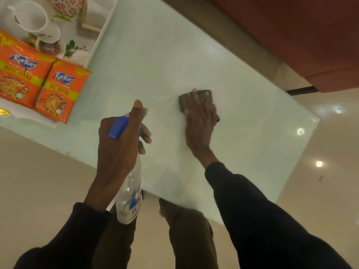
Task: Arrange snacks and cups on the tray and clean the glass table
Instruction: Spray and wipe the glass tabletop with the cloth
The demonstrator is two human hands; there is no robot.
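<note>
On the table [155, 65], right hand [201, 115] presses the cloth [204, 93] flat, wiping; left hand [120, 140] grips the sprayer [129, 193]. Next: wipe on across unwiped glass.

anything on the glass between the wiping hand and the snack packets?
Head view: bare glass table between the right hand, flat on the dark cloth, and the snack packets. The left hand with the spray bottle sits nearer the camera.

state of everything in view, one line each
left hand: gripping the spray bottle
spray bottle: held above the table edge, nearly empty
right hand: pressing the cloth flat
cloth: on the glass table
cup: tipped on the tray
snack packets: sealed, on the tray
</note>
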